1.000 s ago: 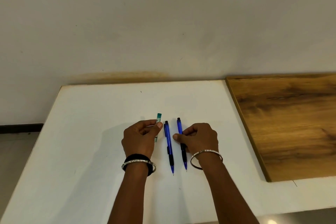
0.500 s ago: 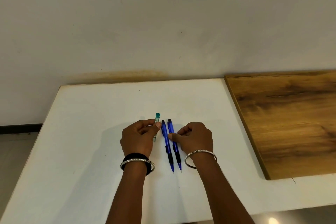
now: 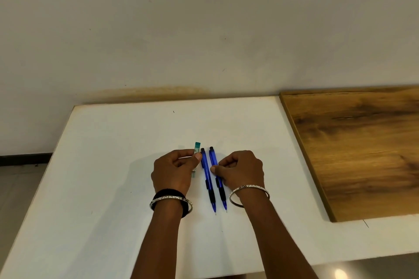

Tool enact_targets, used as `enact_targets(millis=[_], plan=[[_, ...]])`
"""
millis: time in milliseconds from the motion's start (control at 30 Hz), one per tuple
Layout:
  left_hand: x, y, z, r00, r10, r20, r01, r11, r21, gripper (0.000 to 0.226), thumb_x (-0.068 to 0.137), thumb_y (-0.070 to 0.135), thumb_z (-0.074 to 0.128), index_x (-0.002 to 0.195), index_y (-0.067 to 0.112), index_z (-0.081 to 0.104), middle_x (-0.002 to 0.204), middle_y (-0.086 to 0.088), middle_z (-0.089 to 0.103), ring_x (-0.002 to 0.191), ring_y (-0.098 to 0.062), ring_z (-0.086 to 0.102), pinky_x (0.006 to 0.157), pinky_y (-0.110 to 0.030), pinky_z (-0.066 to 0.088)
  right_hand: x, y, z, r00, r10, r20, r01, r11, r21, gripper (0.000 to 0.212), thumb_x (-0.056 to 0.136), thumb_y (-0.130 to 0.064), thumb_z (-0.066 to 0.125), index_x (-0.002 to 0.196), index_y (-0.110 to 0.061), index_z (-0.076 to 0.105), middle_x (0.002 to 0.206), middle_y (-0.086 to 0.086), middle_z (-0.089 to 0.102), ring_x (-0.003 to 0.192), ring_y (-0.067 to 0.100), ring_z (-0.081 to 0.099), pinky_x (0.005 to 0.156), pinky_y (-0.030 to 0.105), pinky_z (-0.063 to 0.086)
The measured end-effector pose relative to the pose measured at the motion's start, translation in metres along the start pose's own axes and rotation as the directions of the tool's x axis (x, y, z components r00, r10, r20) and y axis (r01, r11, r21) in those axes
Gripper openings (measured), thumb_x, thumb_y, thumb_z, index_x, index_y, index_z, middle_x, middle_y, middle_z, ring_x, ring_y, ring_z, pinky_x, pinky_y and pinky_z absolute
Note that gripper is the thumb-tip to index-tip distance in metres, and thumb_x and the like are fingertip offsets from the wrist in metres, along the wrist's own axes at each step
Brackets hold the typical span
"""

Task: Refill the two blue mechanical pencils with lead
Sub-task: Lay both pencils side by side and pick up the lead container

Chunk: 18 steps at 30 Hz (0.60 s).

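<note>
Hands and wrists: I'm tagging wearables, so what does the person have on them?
No sleeves show on either arm. Behind the left hand sit a black band and a silver bangle; behind the right hand, a second bangle, also silver.

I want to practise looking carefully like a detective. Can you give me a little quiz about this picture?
1. True or false: the left blue plastic mechanical pencil and the right blue plastic mechanical pencil lie side by side on the white table, tips toward the person.
2. The left hand holds: A a red eraser; B a small lead case with a teal cap; C scissors?
3. Which hand touches the right pencil?
Key: 1 true; 2 B; 3 the right hand.
</note>
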<state>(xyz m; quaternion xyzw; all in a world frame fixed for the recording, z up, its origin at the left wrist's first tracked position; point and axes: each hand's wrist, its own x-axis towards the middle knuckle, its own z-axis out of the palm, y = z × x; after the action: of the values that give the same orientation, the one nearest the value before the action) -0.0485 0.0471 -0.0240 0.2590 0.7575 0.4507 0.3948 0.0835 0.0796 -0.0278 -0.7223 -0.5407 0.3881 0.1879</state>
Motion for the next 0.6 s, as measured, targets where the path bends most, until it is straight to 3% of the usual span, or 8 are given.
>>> enact_targets(millis=[133, 200, 300, 400, 500, 600], plan=[[-0.001, 0.0, 0.001, 0.998, -0.009, 0.056, 0.009, 1.0, -0.006, 0.02, 0.071, 0.035, 0.081, 0.086, 0.025, 0.075, 0.078, -0.002, 0.076, 0.078, -0.02, 0.072, 0.077, -0.037, 0.057, 0.001, 0.001, -0.004, 0.999, 0.001, -0.034, 0.0, 0.999, 0.035, 0.025, 0.068, -0.038, 0.083, 0.074, -0.016, 0.074, 0.069, 0.002, 0.073, 0.067, 0.019, 0.07, 0.071, 0.03, 0.057], [-0.003, 0.001, 0.004, 0.996, -0.001, 0.093, 0.001, 1.0, 0.004, 0.021, 0.071, 0.037, 0.081, 0.086, 0.025, 0.074, 0.08, -0.004, 0.076, 0.081, -0.023, 0.072, 0.078, -0.041, 0.058, 0.003, 0.001, -0.01, 0.999, 0.018, -0.042, -0.01, 0.984, 0.179, 0.022, 0.072, -0.036, 0.081, 0.073, -0.015, 0.073, 0.068, 0.004, 0.073, 0.063, 0.02, 0.07, 0.067, 0.032, 0.059], [-0.008, 0.004, 0.009, 0.987, 0.035, 0.154, -0.037, 0.999, 0.009, 0.019, 0.07, 0.036, 0.081, 0.085, 0.025, 0.074, 0.08, -0.005, 0.075, 0.078, -0.022, 0.071, 0.058, -0.029, 0.056, 0.004, -0.001, -0.022, 0.992, 0.013, 0.128, -0.075, 0.868, 0.491, 0.023, 0.078, -0.029, 0.078, 0.078, -0.006, 0.074, 0.073, 0.013, 0.074, 0.059, 0.018, 0.069, 0.062, 0.029, 0.06], [-0.013, 0.007, 0.015, 0.973, 0.056, 0.226, -0.058, 0.998, 0.004, 0.021, 0.071, 0.033, 0.081, 0.086, 0.02, 0.075, 0.08, -0.008, 0.074, 0.072, -0.021, 0.072, 0.051, -0.022, 0.053, 0.003, 0.0, -0.03, 0.969, -0.054, 0.242, -0.099, 0.81, 0.578, 0.022, 0.081, -0.026, 0.075, 0.083, -0.003, 0.076, 0.08, 0.017, 0.075, 0.067, 0.02, 0.07, 0.063, 0.025, 0.058], [-0.017, 0.009, 0.019, 0.955, 0.042, 0.294, -0.03, 0.999, -0.045, 0.024, 0.069, 0.031, 0.083, 0.084, 0.015, 0.074, 0.077, -0.011, 0.075, 0.07, -0.022, 0.074, 0.055, -0.028, 0.057, 0.003, 0.005, -0.035, 0.969, -0.062, 0.241, -0.105, 0.778, 0.62, 0.02, 0.081, -0.022, 0.075, 0.084, -0.002, 0.076, 0.08, 0.016, 0.075, 0.069, 0.019, 0.071, 0.061, 0.022, 0.057], [-0.017, 0.011, 0.018, 0.964, 0.021, 0.266, -0.001, 0.997, -0.074, 0.029, 0.07, 0.041, 0.079, 0.082, 0.016, 0.073, 0.068, -0.005, 0.075, 0.063, -0.014, 0.073, 0.049, -0.021, 0.053, 0.009, 0.012, -0.043, 0.985, -0.039, 0.167, -0.074, 0.781, 0.62, 0.017, 0.082, -0.019, 0.074, 0.084, -0.002, 0.076, 0.069, 0.007, 0.073, 0.06, 0.012, 0.068, 0.057, 0.021, 0.057]])
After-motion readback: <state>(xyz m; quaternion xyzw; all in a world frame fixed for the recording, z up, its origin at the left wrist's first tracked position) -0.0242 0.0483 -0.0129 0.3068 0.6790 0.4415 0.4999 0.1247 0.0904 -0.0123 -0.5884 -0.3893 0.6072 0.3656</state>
